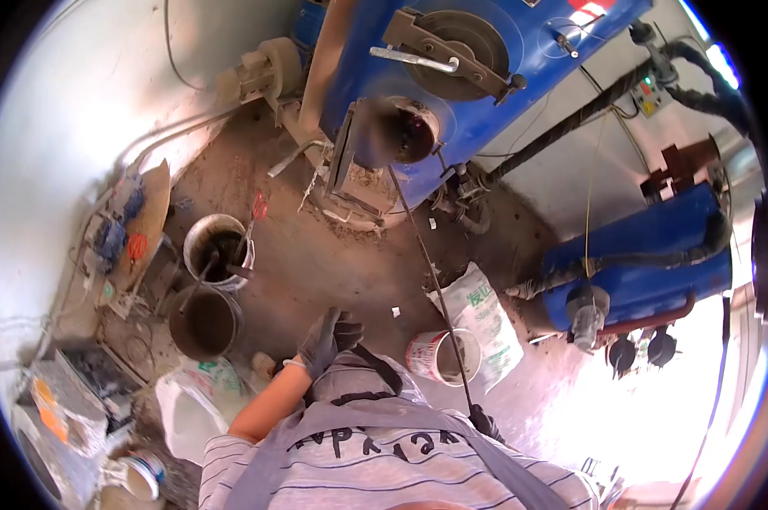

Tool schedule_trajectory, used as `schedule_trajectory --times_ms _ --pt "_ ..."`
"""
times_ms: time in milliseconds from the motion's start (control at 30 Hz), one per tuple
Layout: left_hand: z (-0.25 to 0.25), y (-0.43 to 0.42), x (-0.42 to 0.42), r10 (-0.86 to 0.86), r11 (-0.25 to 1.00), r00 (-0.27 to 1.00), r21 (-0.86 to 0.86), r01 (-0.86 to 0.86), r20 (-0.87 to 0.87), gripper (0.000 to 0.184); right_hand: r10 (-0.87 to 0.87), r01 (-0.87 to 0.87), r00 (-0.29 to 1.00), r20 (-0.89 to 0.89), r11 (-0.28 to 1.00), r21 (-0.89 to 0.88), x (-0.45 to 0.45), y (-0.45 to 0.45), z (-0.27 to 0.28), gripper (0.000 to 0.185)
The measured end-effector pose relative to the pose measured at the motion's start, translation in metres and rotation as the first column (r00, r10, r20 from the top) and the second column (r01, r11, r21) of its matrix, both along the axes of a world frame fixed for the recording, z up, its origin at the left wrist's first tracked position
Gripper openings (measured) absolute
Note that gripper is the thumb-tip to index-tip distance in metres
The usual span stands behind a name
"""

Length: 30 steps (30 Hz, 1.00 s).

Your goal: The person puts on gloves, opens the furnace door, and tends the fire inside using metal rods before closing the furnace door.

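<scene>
My left hand [328, 342], in a grey glove, is raised in front of my body with loosely bent fingers apart and nothing in it. Low at the right of my body, my right hand [486, 423], in a dark glove, is closed on a long thin metal rod [430, 265]. The rod slants up to the open round mouth [416, 133] of a blue boiler [477, 127]; dark blur hides part of that mouth. A white bucket [421, 357] stands beside the rod near my right hand, next to a printed white sack [486, 327].
Left on the floor are a white bucket [195, 246] holding tools, a dark bucket [205, 323] and a cut white container [184, 416]. The boiler's open door [343, 153] juts out. A blue tank [639, 255] with pipes lies right.
</scene>
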<state>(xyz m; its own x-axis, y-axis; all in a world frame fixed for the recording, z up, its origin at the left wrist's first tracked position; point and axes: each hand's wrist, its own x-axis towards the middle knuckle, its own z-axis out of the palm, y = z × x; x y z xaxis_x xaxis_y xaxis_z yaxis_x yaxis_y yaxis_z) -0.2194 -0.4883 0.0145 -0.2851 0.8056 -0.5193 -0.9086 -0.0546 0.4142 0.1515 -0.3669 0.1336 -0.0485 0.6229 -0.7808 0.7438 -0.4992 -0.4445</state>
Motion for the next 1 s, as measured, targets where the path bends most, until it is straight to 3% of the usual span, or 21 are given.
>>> schedule_trajectory --times_ms 67,133,200,233,333,433,500,600,633,667,700,733,767,800,833,900,933,967,1000 --pt "-0.023 0.009 0.031 0.048 0.997 0.999 -0.062 -0.046 0.018 0.045 -0.006 -0.008 0.992 -0.125 0.994 -0.107 -0.002 0.032 0.018 0.05" --pt "-0.035 0.019 0.053 0.083 0.992 0.997 -0.092 -0.083 -0.006 0.048 0.138 -0.138 0.988 -0.069 0.99 0.006 -0.004 0.059 0.027 0.047" --pt "-0.034 0.023 0.075 0.093 0.989 0.995 -0.108 -0.098 -0.046 0.054 0.128 -0.128 0.986 -0.107 0.992 0.009 0.01 0.079 0.023 0.045" --pt "-0.031 0.027 0.082 0.058 0.982 0.998 -0.179 -0.062 -0.028 0.055 0.108 -0.112 0.993 -0.05 0.991 -0.071 0.014 0.09 0.022 0.044" --pt "-0.052 0.047 0.11 0.04 0.963 0.999 -0.266 -0.034 0.017 0.046 0.157 -0.164 0.981 -0.114 0.985 -0.056 0.025 0.101 0.032 0.046" --pt "-0.037 0.056 0.119 -0.044 0.97 0.998 -0.243 0.03 -0.051 0.05 0.083 -0.085 0.994 -0.065 0.996 -0.031 0.025 0.104 0.052 0.05" --pt "-0.033 0.062 0.116 -0.111 0.968 0.988 -0.237 0.082 -0.111 0.049 0.153 -0.152 0.988 -0.033 0.988 0.035 0.03 0.102 0.061 0.055" --pt "-0.044 0.069 0.113 -0.221 0.959 0.973 -0.197 0.204 -0.071 0.048 0.114 -0.114 0.993 -0.007 0.993 0.012 0.024 0.099 0.063 0.058" --pt "-0.029 0.072 0.108 -0.217 0.944 0.976 -0.257 0.208 -0.005 0.047 0.142 -0.142 0.986 0.09 0.99 -0.009 0.002 0.093 0.069 0.06" --pt "-0.045 0.075 0.112 -0.297 0.943 0.942 -0.204 0.262 -0.16 0.046 0.134 -0.13 0.989 0.056 0.989 -0.074 0.003 0.102 0.051 0.063" --pt "-0.073 0.083 0.119 -0.355 0.934 0.877 -0.159 0.319 -0.323 0.046 0.101 -0.101 0.992 0.072 0.995 -0.014 -0.038 0.091 0.058 0.054" --pt "-0.089 0.089 0.122 -0.394 0.915 0.784 -0.125 0.383 -0.479 0.046 0.431 -0.423 0.901 -0.043 0.897 0.13 -0.047 0.096 0.045 0.041" --pt "-0.07 0.086 0.12 -0.413 0.906 0.836 -0.076 0.415 -0.361 0.048 0.575 -0.559 0.813 -0.091 0.814 0.156 -0.057 0.115 0.022 0.025" --pt "-0.049 0.083 0.118 -0.435 0.897 0.869 -0.032 0.44 -0.235 0.051 0.772 -0.714 0.634 -0.051 0.609 0.346 -0.099 0.114 0.02 0.027" --pt "-0.018 0.077 0.108 -0.48 0.866 0.854 0.048 0.497 -0.2 0.052 0.737 -0.662 0.656 -0.161 0.665 0.345 -0.136 0.12 0.008 0.025" --pt "0.015 0.062 0.104 -0.491 0.833 0.865 0.234 0.501 -0.105 0.056 0.284 -0.308 0.79 -0.544 0.95 0.05 -0.217 0.129 -0.022 0.021" --pt "0.024 0.056 0.115 -0.465 0.829 0.885 0.346 0.438 -0.007 0.059 0.129 -0.212 0.776 -0.618 0.975 -0.063 -0.251 0.132 -0.037 0.019" --pt "0.034 0.047 0.106 -0.423 0.876 0.857 0.375 0.304 0.293 0.062 0.02 -0.15 0.751 -0.66 0.978 -0.142 -0.279 0.13 -0.055 0.018" --pt "0.038 0.037 0.098 -0.326 0.913 0.888 0.35 0.207 0.324 0.065 0.057 -0.187 0.756 -0.653 0.974 -0.132 -0.296 0.129 -0.068 0.022"
